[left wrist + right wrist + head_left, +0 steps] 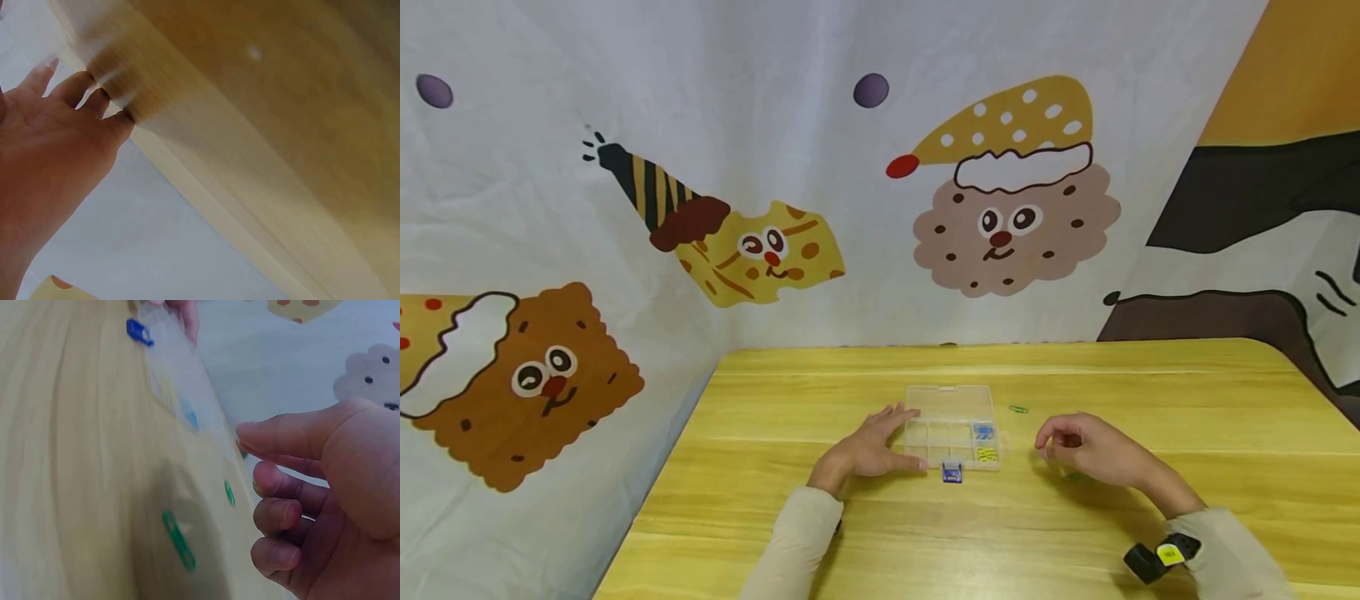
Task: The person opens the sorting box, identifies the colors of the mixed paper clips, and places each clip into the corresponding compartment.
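A clear plastic compartment box (937, 454) lies on the table with its lid (949, 402) folded back. Blue paper clips (983, 432) fill one right-hand compartment, and yellow ones (987, 455) sit in the compartment in front of it. My left hand (872, 443) rests at the box's left side, fingers spread and thumb along the front edge. To the right of the box, my right hand (1093, 448) is held over the table, fingers loosely bent and thumb near the index finger, nothing visible between them. Below it lies a green paper clip (179, 540); another green clip (229, 493) lies farther back.
A small blue piece (952, 473) with a white marking sits at the box's front edge. The wooden table (925, 542) ends at the back against a hanging cloth (820, 125) printed with cartoon biscuits. A black wrist device (1161, 557) is on my right forearm.
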The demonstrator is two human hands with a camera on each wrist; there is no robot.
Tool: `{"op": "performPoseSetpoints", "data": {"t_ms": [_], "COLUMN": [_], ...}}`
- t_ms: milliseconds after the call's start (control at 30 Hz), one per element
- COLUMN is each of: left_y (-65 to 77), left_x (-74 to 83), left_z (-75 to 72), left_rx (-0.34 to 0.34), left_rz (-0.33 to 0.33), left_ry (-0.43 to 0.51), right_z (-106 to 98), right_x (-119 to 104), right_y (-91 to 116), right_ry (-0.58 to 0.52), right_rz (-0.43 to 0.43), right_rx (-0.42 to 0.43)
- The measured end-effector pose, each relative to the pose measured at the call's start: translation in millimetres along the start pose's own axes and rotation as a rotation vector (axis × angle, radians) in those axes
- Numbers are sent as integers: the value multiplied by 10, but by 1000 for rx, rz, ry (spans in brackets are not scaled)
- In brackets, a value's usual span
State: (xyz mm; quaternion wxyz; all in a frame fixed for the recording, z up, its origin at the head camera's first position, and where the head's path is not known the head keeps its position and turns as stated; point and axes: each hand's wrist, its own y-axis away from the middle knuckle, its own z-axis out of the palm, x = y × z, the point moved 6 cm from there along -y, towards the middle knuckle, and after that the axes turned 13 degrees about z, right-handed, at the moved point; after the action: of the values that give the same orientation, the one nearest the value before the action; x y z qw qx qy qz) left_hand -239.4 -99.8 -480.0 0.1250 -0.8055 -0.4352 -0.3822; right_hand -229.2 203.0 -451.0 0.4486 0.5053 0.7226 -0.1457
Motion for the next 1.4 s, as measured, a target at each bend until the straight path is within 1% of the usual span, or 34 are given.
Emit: {"op": "performPoseSetpoints", "data": {"t_ms": [233,400,467,700,933,1167,1300,1400], "left_y": [-6,-9,-8,-11,-14,-14,-17,-17], "left_x": [-14,-13,-13,-26,-32,-30,-36,-37], "left_z": [6,6,6,23,22,20,22,24], "left_rx": [3,3,3,3,6,7,10,13], "left_rz": [-3,-1,-2,-4,-3,-3,-4,-6], "left_ry": [-3,3,5,-1,-10,-12,-11,-5], "right_z": [-84,-88,-79,-57,-22,-12,-10,-7], "right_x": [221,338,368,440,479,460,465,474], "right_y": [125,157,157,165,179,197,187,179], "right_ry": [-2,-18,-33,-68,-126,-102,-75,-58], "right_rz": [-10,-3,1,-27,7,-29,-23,-1], "right_rx": [-20,-52,-67,-107,-173,-154,-136,-127]}}
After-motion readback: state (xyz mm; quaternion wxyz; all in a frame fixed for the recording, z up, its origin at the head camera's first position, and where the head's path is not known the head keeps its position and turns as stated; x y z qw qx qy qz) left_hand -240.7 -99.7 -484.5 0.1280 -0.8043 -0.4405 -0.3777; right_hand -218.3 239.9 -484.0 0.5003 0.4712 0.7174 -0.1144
